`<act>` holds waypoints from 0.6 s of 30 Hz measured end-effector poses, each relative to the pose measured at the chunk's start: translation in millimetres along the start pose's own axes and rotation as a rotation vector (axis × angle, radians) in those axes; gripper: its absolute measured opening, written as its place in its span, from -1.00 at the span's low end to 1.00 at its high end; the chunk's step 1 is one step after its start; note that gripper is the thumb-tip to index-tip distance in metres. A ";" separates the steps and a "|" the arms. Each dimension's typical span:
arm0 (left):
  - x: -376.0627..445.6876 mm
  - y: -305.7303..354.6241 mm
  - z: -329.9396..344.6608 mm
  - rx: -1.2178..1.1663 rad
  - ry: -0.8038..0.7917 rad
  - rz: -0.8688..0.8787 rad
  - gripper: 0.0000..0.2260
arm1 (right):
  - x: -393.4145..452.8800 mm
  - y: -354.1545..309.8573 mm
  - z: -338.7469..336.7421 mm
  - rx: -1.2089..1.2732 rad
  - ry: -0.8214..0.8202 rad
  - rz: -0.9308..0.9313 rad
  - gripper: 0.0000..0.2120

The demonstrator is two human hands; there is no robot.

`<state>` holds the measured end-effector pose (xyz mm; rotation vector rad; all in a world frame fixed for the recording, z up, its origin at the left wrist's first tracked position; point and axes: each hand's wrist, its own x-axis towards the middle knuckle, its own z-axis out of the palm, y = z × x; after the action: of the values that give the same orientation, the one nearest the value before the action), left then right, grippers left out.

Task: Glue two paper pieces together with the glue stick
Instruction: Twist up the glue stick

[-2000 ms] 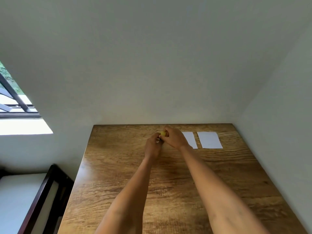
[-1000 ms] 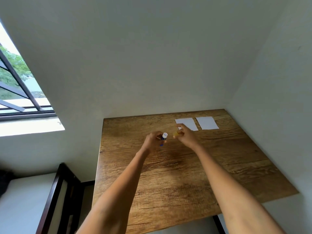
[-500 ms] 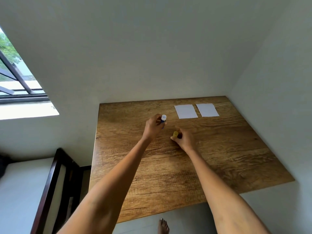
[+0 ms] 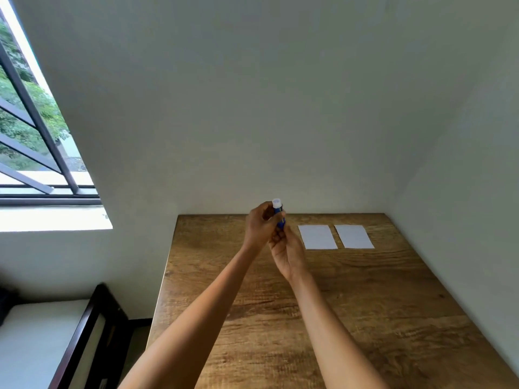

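Note:
My left hand (image 4: 259, 227) is raised above the far part of the wooden table (image 4: 379, 304) and grips a blue glue stick (image 4: 278, 213), upright, with its white uncapped tip on top. Just below it, my right hand (image 4: 286, 252) has its fingertips closed on the lower end of the same stick. Two white paper pieces lie flat side by side near the back edge, the left paper (image 4: 317, 237) and the right paper (image 4: 354, 236), both right of my hands and untouched. The yellow cap is not visible.
White walls close off the table at the back and on the right. A barred window (image 4: 36, 153) is at the left. A dark wooden frame with a white cushion (image 4: 81, 338) stands beside the table's left edge.
My right hand set the yellow cap down on the table, then came up to the bottom of the glue stick. My left hand lifted the stick higher. The camera tilted.

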<state>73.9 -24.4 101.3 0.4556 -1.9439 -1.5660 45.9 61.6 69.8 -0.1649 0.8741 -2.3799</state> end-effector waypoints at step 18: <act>15.7 15.4 2.4 0.071 -0.006 0.106 -0.89 | 24.0 -10.4 16.3 -0.116 -0.068 0.127 -0.63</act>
<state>61.9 -28.3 119.5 0.3712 -2.0004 -1.4375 26.2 45.3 86.9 -0.2275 0.9616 -2.1948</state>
